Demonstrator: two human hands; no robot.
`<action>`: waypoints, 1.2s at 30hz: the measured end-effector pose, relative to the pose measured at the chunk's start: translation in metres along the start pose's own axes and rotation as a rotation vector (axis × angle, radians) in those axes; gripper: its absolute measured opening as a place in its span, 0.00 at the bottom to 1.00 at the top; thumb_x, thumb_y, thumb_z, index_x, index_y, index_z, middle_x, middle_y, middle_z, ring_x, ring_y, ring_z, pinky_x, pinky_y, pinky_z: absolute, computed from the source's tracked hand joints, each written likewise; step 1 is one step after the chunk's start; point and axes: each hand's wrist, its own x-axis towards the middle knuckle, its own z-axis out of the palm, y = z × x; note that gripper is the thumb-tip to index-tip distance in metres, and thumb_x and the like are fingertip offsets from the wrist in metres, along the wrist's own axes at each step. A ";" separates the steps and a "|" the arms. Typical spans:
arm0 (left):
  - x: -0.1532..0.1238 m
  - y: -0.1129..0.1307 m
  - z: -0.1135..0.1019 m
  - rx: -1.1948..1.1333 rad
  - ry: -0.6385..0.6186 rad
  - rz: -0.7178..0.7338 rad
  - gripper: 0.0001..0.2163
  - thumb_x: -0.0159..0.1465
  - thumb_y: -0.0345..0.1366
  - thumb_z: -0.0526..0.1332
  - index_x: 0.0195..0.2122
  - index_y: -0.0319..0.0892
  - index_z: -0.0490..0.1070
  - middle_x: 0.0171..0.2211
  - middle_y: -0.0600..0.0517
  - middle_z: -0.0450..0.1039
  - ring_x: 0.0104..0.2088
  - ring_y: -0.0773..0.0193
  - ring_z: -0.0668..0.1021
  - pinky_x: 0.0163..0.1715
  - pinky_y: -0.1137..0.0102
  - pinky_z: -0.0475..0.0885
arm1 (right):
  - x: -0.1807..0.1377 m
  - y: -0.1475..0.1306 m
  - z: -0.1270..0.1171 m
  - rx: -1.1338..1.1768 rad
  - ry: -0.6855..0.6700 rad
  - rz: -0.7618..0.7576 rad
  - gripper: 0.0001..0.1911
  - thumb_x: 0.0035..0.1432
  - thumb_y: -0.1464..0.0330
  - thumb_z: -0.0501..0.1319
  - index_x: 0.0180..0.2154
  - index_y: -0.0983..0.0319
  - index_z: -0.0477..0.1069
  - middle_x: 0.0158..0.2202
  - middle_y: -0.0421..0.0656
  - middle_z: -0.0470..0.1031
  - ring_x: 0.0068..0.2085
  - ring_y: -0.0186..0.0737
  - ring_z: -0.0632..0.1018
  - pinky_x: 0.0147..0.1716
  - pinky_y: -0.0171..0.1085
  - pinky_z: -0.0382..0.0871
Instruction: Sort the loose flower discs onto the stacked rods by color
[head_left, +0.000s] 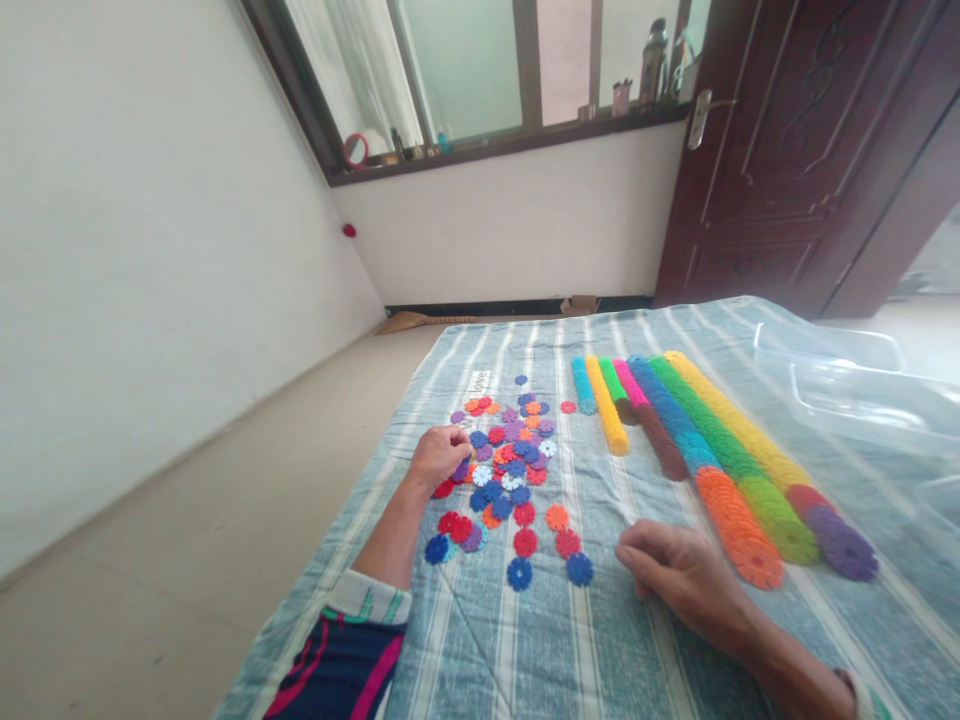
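Dozens of discs are lying loose on the striped cloth. At their nine o'clock, the left hand is bringing its fingers almost together over the pile's edge; whether it is gripping one, I cannot tell. At four o'clock, the right hand is loosely curling, its grip hidden. Bare cloth is separating the discs from packed rows at three o'clock and widening toward six. Past the left hand, the cloth's edge is running close.
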 end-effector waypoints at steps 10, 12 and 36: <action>-0.004 0.011 -0.002 -0.145 0.024 0.002 0.03 0.43 0.33 0.61 0.18 0.42 0.74 0.19 0.54 0.72 0.24 0.64 0.72 0.28 0.69 0.65 | 0.000 -0.002 -0.002 -0.023 0.018 -0.018 0.15 0.59 0.59 0.56 0.26 0.60 0.71 0.19 0.38 0.69 0.23 0.35 0.69 0.25 0.34 0.62; -0.005 0.016 0.001 -0.195 0.055 0.013 0.04 0.43 0.34 0.61 0.20 0.41 0.75 0.20 0.54 0.73 0.24 0.64 0.72 0.29 0.69 0.67 | 0.000 -0.002 -0.002 -0.027 0.018 -0.024 0.15 0.59 0.59 0.56 0.26 0.60 0.71 0.19 0.38 0.69 0.22 0.35 0.69 0.25 0.34 0.62; -0.017 0.077 0.024 -0.179 -0.118 0.209 0.06 0.50 0.38 0.63 0.23 0.41 0.75 0.24 0.54 0.74 0.27 0.65 0.74 0.31 0.70 0.68 | 0.011 -0.006 0.001 0.089 0.056 -0.094 0.08 0.55 0.71 0.59 0.24 0.62 0.70 0.17 0.35 0.68 0.21 0.31 0.68 0.24 0.31 0.61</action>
